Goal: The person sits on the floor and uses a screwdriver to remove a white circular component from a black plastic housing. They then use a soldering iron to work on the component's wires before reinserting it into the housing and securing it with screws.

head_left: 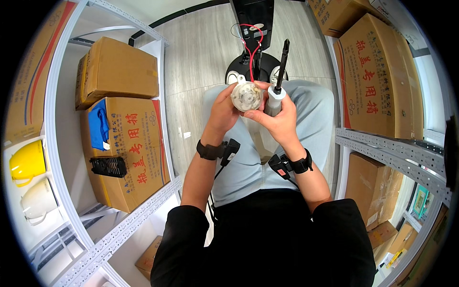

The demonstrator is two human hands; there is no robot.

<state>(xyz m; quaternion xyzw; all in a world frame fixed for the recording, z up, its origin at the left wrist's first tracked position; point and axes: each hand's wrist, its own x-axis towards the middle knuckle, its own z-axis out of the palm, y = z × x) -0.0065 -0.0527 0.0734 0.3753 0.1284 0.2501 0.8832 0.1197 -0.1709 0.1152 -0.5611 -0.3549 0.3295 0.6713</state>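
Note:
My left hand [223, 110] is closed around a round, clear-and-whitish plastic part [246, 97] with a small loop tab on its rim; gear-like shapes show inside it. Red wires [251, 56] run from this part up to a tall black device [263, 10] on a round base between my feet. In my right hand [282, 122] is a screwdriver [274, 101] with a pale grey handle, its black shaft pointing up and away. The right thumb and fingers also reach the edge of the round part. Both hands are above my lap.
Metal shelving [138, 215] with cardboard boxes [138, 158] stands on my left. A blue cloth [98, 125], a black slotted part [108, 166] and yellow and white mugs [27, 162] lie there. More boxes [377, 76] fill the right shelf. Cabled black bands circle both wrists.

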